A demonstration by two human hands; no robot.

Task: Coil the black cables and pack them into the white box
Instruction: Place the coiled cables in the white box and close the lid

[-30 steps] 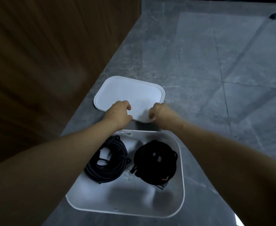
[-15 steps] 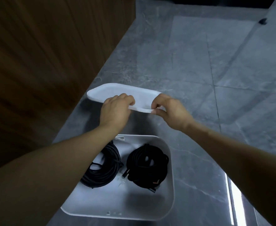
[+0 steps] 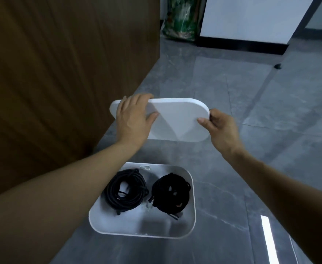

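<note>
Head: both hands (image 3: 132, 119) (image 3: 220, 128) hold lid (image 3: 177, 119) tilted, long axis left-right.

The box (image 3: 191, 221) sits on the floor (image 3: 251, 168) at the near centre, and in it two coiled cables lie side by side, one cable coil (image 3: 127, 189) left and the other coil (image 3: 170, 193) right. Beyond the box, a lid (image 3: 177, 119) is held up above the floor between the left hand (image 3: 132, 121) at its left end and the right hand (image 3: 220, 126) at its right end. A panel (image 3: 61, 73) stands along the left, and a bag (image 3: 181, 18) stands far behind.

Smooth matt white plastic forms the lid (image 3: 177, 121) and box (image 3: 193, 210). Polished grey stone floor (image 3: 232, 88) gleams beside a wood-grain panel (image 3: 61, 73).
</note>
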